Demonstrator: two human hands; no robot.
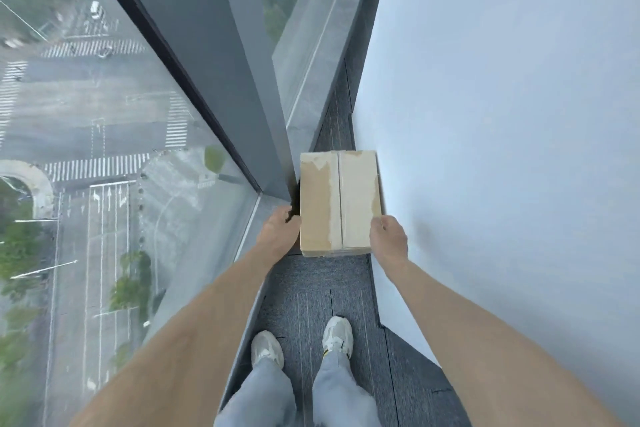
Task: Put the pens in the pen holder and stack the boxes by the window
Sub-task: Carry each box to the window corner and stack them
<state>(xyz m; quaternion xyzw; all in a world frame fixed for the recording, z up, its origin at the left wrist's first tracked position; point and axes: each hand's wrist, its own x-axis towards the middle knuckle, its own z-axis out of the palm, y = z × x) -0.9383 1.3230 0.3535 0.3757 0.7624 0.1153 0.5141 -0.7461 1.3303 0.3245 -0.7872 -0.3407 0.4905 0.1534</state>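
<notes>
A brown cardboard box [339, 203] with a taped centre seam sits in the narrow gap between the window [131, 135] and the white wall. My left hand [278, 230] grips its near left side, fingers curled round the edge. My right hand [388, 239] grips the near right corner. Whether the box rests on the floor or on another box beneath it I cannot tell. No pens or pen holder are in view.
A dark grey window post [221, 73] stands just left of the box, and the white wall [502, 149] closes the right side. Grey carpet [325, 291] runs between them. My two feet in pale shoes [301, 345] stand on it just behind the box.
</notes>
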